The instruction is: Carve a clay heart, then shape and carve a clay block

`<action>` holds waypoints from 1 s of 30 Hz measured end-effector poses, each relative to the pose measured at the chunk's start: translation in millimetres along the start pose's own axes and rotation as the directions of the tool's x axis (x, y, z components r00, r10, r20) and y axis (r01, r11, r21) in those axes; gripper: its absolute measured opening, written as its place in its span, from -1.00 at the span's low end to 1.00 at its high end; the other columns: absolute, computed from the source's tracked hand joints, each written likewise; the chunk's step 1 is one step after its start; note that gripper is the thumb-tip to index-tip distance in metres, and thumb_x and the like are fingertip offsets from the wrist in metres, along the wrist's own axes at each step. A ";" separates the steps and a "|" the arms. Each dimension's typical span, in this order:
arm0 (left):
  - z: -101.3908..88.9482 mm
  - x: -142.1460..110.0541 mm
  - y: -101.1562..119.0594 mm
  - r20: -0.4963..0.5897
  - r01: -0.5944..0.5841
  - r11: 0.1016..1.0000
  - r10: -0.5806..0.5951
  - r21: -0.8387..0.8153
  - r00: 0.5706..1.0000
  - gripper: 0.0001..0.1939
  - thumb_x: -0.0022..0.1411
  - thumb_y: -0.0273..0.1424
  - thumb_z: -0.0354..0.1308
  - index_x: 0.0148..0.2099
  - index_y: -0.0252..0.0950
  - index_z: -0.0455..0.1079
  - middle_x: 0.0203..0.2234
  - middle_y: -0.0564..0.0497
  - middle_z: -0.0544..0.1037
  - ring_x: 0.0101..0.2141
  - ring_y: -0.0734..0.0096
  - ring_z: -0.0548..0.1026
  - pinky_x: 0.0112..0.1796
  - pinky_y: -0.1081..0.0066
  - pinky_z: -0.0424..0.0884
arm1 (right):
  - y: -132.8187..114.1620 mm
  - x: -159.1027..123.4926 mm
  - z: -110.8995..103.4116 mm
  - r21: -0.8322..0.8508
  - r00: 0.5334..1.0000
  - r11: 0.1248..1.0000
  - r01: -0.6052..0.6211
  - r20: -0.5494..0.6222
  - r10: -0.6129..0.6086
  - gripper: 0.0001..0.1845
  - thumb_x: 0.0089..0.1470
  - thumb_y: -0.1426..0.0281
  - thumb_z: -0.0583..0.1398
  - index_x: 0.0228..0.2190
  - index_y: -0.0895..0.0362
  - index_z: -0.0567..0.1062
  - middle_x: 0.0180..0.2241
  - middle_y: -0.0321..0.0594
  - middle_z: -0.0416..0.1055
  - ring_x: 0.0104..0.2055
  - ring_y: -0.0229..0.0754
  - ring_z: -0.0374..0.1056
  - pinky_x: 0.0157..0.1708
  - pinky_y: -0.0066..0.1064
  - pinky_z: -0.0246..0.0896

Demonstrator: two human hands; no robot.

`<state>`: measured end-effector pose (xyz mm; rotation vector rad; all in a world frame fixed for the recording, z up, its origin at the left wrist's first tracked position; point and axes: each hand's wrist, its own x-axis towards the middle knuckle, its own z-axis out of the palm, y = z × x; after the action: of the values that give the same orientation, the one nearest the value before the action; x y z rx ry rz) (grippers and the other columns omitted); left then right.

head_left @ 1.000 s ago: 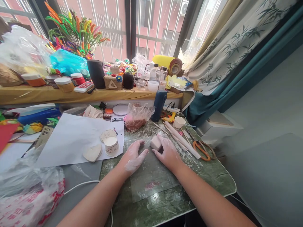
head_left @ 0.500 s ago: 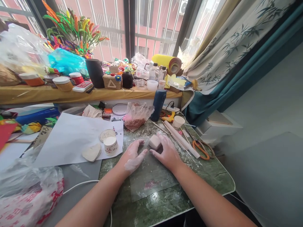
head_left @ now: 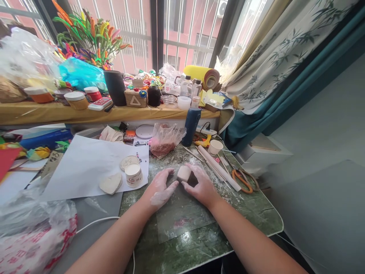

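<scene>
A pale, blocky lump of clay [head_left: 184, 173] with rounded edges is tilted above a clear plastic sheet [head_left: 176, 217] on the green table. My right hand [head_left: 201, 182] grips the lump from its right side, fingers curled at the far edge and thumb at the near side. Facing it across a small gap, my left hand [head_left: 162, 188] holds nothing, with thumb and fingers apart. White powder or clay residue coats both hands. Left of my left hand, a paper cup [head_left: 133, 175] with printing, a round clay disc [head_left: 129, 162] and a heart-shaped clay slab [head_left: 110, 184] lie on white paper [head_left: 85, 163].
A rolling pin [head_left: 221, 169], thin sticks and orange-handled scissors [head_left: 242, 180] lie to the right. Beyond my hands are a bag of reddish-brown material [head_left: 164, 142], a blue bottle [head_left: 191, 127], another paper cup [head_left: 215, 147] and a yellow glue gun [head_left: 203, 141]. A plastic bag [head_left: 37, 232] fills the near left.
The clay lump has turned and tilted in my right hand, shifting slightly left so a darker lower face shows. My left hand has stayed almost still.
</scene>
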<state>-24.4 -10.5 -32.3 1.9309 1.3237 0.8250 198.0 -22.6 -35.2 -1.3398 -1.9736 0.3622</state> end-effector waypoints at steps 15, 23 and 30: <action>2.9 0.4 -2.0 0.016 -0.004 1.000 0.003 0.031 1.000 -0.53 0.31 -0.21 0.19 0.22 -0.23 0.35 0.12 -0.19 0.51 0.14 -0.03 0.47 0.19 -0.04 0.38 | -4.9 8.0 -6.3 0.032 0.990 0.998 0.057 -0.128 -0.053 -0.44 0.22 0.22 0.26 0.21 0.03 0.37 0.15 0.00 0.41 0.22 0.13 0.34 0.22 0.06 0.28; 0.8 -1.4 0.5 0.025 -0.020 0.999 0.018 0.048 1.000 -0.53 0.30 -0.23 0.19 0.21 -0.24 0.35 0.13 -0.19 0.50 0.16 -0.01 0.45 0.20 -0.02 0.36 | 4.3 6.8 7.3 -0.054 0.998 0.998 -0.022 0.057 0.025 -0.32 0.18 0.19 0.28 0.28 0.06 0.31 0.20 0.02 0.41 0.26 0.18 0.30 0.26 0.15 0.20; -0.2 -1.6 4.7 0.024 -0.011 0.999 0.010 0.032 1.000 -0.53 0.31 -0.28 0.18 0.22 -0.28 0.34 0.12 -0.21 0.50 0.14 0.03 0.47 0.19 0.00 0.38 | 4.0 -2.1 -1.9 0.060 0.953 0.986 0.155 -0.273 -0.133 -0.39 0.21 0.24 0.29 0.23 0.04 0.30 0.15 0.03 0.41 0.22 0.11 0.34 0.21 0.04 0.28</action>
<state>-22.5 -13.2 -28.7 1.9681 1.3212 0.7876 202.5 -23.1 -37.1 -1.1222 -1.7970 0.1780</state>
